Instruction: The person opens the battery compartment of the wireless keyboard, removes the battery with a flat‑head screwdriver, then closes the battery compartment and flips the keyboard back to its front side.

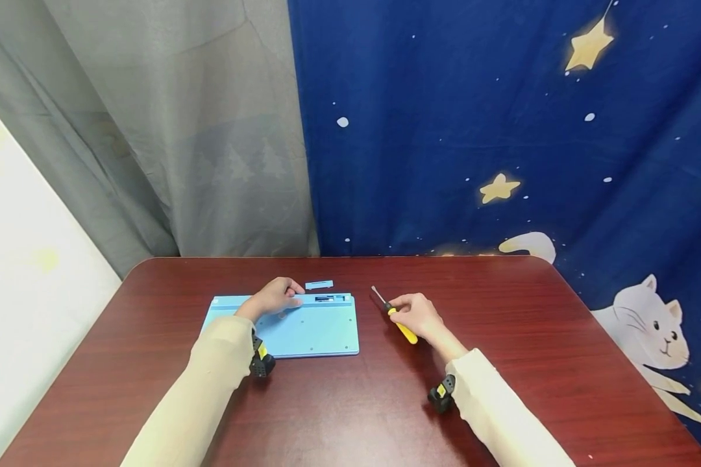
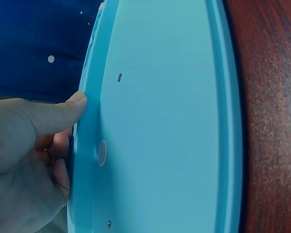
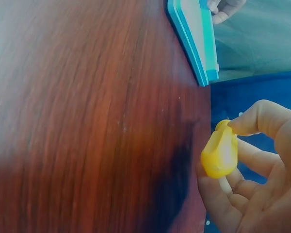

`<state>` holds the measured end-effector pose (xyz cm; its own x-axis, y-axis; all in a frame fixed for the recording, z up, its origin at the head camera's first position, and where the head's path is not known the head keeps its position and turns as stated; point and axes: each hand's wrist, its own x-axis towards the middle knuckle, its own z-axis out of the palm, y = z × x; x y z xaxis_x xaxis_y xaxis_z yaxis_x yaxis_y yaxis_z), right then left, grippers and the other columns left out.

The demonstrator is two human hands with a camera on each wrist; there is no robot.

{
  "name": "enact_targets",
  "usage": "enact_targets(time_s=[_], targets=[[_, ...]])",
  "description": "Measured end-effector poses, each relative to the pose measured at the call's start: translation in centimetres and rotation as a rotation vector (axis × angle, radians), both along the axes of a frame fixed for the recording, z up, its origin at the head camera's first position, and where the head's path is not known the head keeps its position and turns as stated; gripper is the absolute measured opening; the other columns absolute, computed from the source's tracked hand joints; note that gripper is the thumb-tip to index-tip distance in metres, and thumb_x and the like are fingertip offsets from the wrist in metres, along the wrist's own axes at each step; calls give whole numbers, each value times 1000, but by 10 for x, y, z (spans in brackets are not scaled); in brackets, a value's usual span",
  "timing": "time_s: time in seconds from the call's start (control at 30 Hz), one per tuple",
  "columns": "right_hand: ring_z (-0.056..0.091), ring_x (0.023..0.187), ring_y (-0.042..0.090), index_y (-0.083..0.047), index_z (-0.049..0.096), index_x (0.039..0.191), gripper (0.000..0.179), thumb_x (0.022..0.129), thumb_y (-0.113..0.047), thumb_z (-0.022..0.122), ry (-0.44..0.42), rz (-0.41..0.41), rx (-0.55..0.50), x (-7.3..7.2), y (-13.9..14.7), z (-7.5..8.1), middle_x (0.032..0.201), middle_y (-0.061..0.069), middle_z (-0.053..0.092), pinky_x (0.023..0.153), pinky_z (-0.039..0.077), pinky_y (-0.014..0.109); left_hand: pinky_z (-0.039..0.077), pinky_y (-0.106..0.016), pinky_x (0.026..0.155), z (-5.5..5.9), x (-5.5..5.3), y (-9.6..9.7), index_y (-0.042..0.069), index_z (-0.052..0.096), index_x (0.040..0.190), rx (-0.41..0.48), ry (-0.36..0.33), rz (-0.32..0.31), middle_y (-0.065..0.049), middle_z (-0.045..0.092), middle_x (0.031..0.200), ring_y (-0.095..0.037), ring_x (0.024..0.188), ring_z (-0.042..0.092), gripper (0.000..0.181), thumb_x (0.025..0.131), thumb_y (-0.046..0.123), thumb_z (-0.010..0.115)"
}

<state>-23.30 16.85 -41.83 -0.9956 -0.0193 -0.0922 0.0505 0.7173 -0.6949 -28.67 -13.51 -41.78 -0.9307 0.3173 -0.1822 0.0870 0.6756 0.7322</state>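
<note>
A light blue keyboard [image 1: 318,332] lies underside up on the table, with screws along its bottom face. Near its far right corner a battery compartment [image 1: 325,299] is uncovered, and its small blue cover [image 1: 319,285] lies just behind the keyboard. My left hand [image 1: 272,298] grips the keyboard's far raised edge, thumb [image 2: 63,114] on top and the other fingers curled behind it. To the right of the keyboard, my right hand [image 1: 418,315] holds a screwdriver by its yellow handle [image 3: 220,153], between thumb and fingers. The screwdriver's metal shaft [image 1: 378,294] points away and to the left.
The dark red wooden table [image 1: 339,415] ends at a rounded far edge. Behind it hang a grey curtain [image 1: 239,162] and a blue curtain [image 1: 409,162] with stars and a cat. Each wrist carries a small black camera [image 1: 261,359].
</note>
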Motion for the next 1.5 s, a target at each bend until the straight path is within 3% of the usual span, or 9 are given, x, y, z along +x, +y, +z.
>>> enact_targets(time_s=[0.37, 0.67, 0.8, 1.03, 1.33, 1.5], targets=[[58, 63, 16, 1, 68, 100, 26, 74, -2, 64, 39, 86, -138, -7, -12, 6, 76, 9, 66, 55, 46, 26, 36, -27, 59, 0, 1, -1, -3, 57, 105, -2, -6, 8, -6, 39, 75, -19, 69, 41, 21, 87, 6, 61], [56, 62, 17, 1, 67, 104, 25, 80, -5, 63, -14, 98, -163, -13, -20, 14, 80, 10, 65, 57, 48, 27, 35, -27, 56, -1, 1, -3, -3, 57, 105, 14, -14, 3, -6, 38, 74, -18, 65, 40, 20, 87, 6, 61], [54, 53, 20, 2, 66, 105, 26, 80, -3, 62, -72, 130, -212, -16, -24, 17, 76, 17, 63, 50, 47, 28, 34, -27, 55, 0, 0, -3, -4, 57, 105, 23, -18, 3, -5, 37, 72, -18, 62, 38, 20, 88, 5, 60], [52, 59, 22, 1, 67, 104, 27, 79, -3, 59, -100, 185, -197, -19, -28, 18, 68, 12, 56, 53, 51, 34, 34, -28, 62, 1, 1, -1, -4, 58, 105, 2, -4, -2, -5, 37, 71, -17, 65, 39, 20, 88, 6, 60], [57, 70, 33, 2, 67, 105, 28, 78, 1, 60, -81, 229, -171, -24, -29, 24, 82, 12, 64, 53, 51, 33, 34, -29, 65, 4, 0, 0, -4, 58, 105, -13, 5, -7, -5, 39, 72, -18, 69, 41, 20, 88, 6, 60], [58, 70, 33, 1, 68, 103, 27, 76, 3, 62, -63, 247, -147, -28, -31, 27, 81, 8, 65, 54, 51, 38, 35, -30, 66, 1, -2, 1, -2, 58, 104, -14, 5, -5, -5, 40, 73, -19, 72, 42, 19, 88, 7, 60]])
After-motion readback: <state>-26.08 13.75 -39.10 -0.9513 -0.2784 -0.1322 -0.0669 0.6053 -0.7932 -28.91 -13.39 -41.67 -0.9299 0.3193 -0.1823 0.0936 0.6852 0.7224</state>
